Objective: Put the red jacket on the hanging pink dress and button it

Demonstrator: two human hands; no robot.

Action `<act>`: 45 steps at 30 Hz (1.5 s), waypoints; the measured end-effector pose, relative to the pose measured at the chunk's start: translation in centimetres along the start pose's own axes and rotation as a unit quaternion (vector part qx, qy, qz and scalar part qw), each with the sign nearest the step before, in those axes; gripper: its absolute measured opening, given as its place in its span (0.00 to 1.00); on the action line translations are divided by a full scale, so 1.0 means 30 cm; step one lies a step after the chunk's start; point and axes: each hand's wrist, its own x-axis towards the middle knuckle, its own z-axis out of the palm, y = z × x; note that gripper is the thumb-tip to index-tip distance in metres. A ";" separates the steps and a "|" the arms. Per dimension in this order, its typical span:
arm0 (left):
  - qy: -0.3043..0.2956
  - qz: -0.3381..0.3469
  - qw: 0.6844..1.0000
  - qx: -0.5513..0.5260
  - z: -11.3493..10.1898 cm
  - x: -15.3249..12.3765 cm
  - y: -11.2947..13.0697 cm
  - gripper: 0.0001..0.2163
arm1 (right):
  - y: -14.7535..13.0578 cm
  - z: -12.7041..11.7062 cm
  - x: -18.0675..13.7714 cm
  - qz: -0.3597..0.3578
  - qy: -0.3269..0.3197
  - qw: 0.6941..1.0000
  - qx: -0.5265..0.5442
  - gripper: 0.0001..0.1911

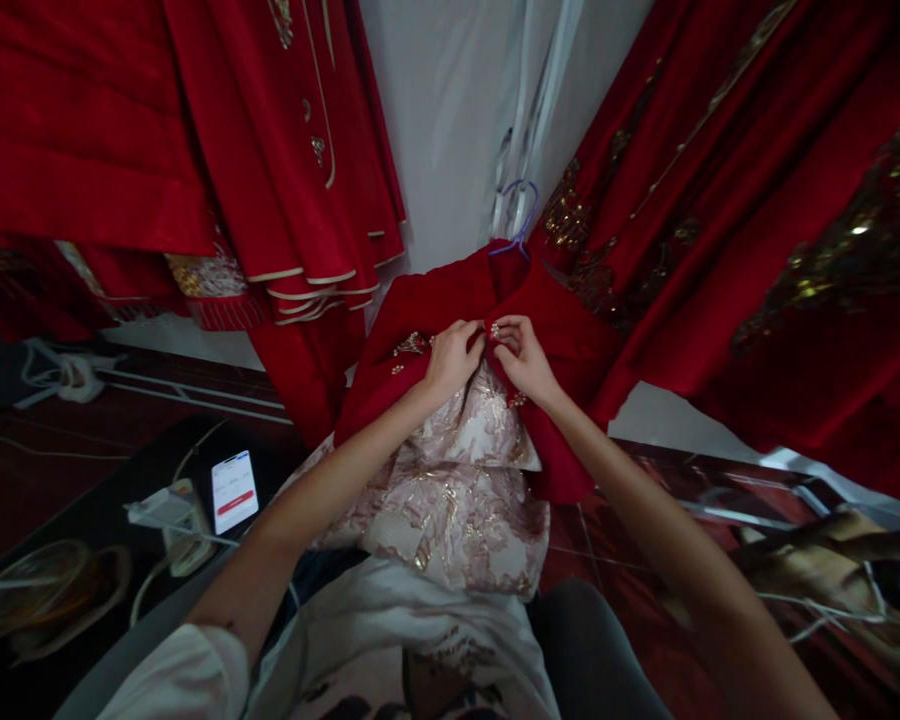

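Note:
A red embroidered jacket (570, 345) hangs on a purple hanger (523, 215) straight ahead, over a pale pink and gold patterned skirt (457, 490). My left hand (454, 355) pinches the left front edge of the jacket near its gold trim. Close beside it, my right hand (521, 358) pinches the right front edge at a small gold fastening. Both hands meet at the jacket's centre opening, fingers closed on the cloth.
More red garments hang at the upper left (195, 150) and along the right (780, 220). A lit phone (233, 491) lies on a dark surface at the lower left beside a white power strip (166, 505) and cables. The floor is dark red.

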 end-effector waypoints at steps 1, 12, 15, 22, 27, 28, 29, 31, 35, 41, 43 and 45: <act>0.006 0.004 1.000 -0.003 -0.003 -0.007 -0.004 0.09 | -0.002 -0.007 -0.010 0.003 0.015 1.000 0.005 0.16; 0.069 -0.079 0.982 -0.157 0.031 -0.022 -0.045 0.06 | -0.018 -0.004 -0.028 0.025 0.079 0.996 -0.039 0.15; 0.076 -0.102 0.976 -0.176 0.032 -0.019 -0.059 0.07 | -0.009 -0.010 -0.025 0.019 0.090 0.994 -0.065 0.15; 0.063 -0.108 0.972 -0.199 0.044 -0.015 -0.086 0.04 | -0.023 -0.019 -0.021 0.007 0.066 0.992 -0.110 0.13; 0.047 -0.089 0.976 -0.194 0.050 -0.012 -0.087 0.04 | -0.020 -0.007 -0.011 0.000 0.053 0.990 -0.133 0.11; 0.044 -0.074 0.978 -0.188 0.050 -0.011 -0.087 0.04 | -0.017 -0.006 -0.009 -0.005 0.051 0.989 -0.139 0.11; 0.040 -0.054 0.982 -0.179 0.051 -0.012 -0.087 0.04 | -0.013 -0.006 -0.007 -0.011 0.049 0.988 -0.144 0.10; 0.033 -0.006 0.988 -0.149 0.053 -0.015 -0.085 0.05 | -0.007 -0.009 -0.004 -0.026 0.047 0.986 -0.156 0.09; 0.036 0.043 0.994 -0.098 0.059 -0.025 -0.082 0.05 | 0.000 -0.018 0.000 -0.042 0.046 0.983 -0.174 0.09; 0.049 0.042 0.992 -0.110 0.071 -0.024 -0.095 0.04 | -0.002 -0.032 -0.005 -0.035 0.036 0.986 -0.156 0.12; 0.049 0.043 0.992 -0.111 0.075 -0.022 -0.103 0.02 | -0.001 -0.036 -0.007 -0.023 0.032 0.989 -0.144 0.13; 0.047 0.043 0.992 -0.107 0.077 -0.024 -0.109 0.01 | 0.000 -0.039 -0.007 -0.012 0.028 0.990 -0.139 0.13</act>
